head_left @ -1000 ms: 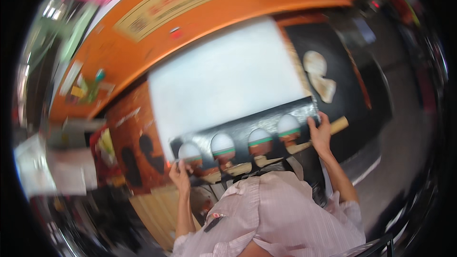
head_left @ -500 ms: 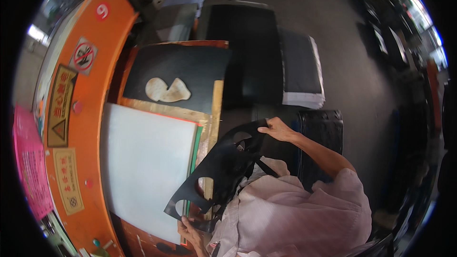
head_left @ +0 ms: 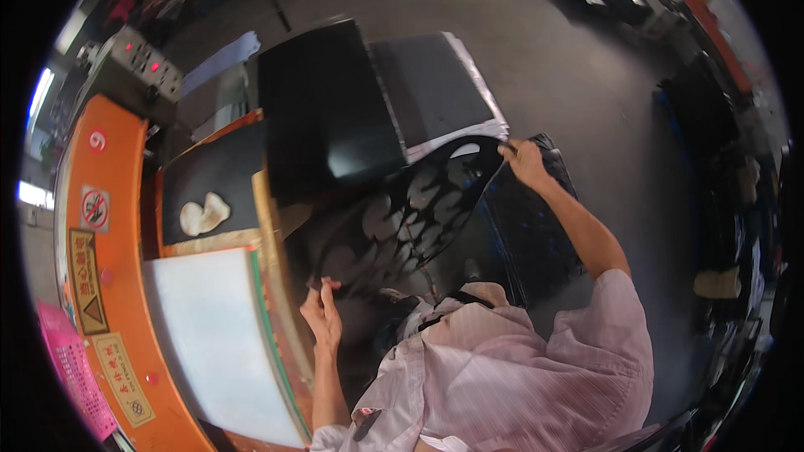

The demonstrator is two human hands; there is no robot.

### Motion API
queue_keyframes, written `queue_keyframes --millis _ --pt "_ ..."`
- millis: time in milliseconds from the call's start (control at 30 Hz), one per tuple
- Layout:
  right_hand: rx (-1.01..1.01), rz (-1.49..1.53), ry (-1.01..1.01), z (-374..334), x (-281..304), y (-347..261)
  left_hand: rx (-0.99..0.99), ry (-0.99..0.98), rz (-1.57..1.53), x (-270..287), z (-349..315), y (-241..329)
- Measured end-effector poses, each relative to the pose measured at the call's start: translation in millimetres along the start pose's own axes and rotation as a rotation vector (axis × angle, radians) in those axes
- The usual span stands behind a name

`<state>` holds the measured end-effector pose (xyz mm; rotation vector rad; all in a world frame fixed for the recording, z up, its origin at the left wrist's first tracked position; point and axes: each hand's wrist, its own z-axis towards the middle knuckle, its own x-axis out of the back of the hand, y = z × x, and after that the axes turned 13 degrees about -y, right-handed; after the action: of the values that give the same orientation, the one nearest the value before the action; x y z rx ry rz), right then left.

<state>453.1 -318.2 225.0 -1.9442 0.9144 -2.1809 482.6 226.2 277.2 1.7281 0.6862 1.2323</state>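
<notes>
A thin black sheet with several rounded cut-outs (head_left: 400, 191) hangs slanting between my two hands in front of my body. My left hand (head_left: 325, 311) pinches its lower left end beside the wooden table edge. At its upper right end, my right hand (head_left: 526, 164) grips a corner with the arm stretched out. The middle of the sheet is blurred by motion. To the left, two cream rounded pieces (head_left: 203, 214) lie close together on a dark sheet (head_left: 237, 169). Nearer to me is a thick white board (head_left: 213, 331) with a green side edge.
An orange machine beam (head_left: 121, 176) runs along the left, with a pink basket (head_left: 77, 372) beside it and a switch box (head_left: 142, 67) behind. Ahead stand a black sheet stack (head_left: 322, 105) and a grey sheet stack (head_left: 435, 88). Another dark stack (head_left: 540, 226) lies under my right forearm.
The sheet and both hands have moved away from the white board toward the dark stacks, and the sheet now spreads wider. My view has turned to the right.
</notes>
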Motion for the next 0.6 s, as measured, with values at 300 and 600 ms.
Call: queue_keyframes --millis 300,600 --pt "-0.132 0.183 0.341 -154.4 213.3 195.7 -0.649 -0.509 0.178 -183.7 5.5 82.1" --pt "-0.916 -0.512 -0.256 -455.4 130.7 432.3 -0.415 -1.235 0.393 -349.8 -30.5 60.7"
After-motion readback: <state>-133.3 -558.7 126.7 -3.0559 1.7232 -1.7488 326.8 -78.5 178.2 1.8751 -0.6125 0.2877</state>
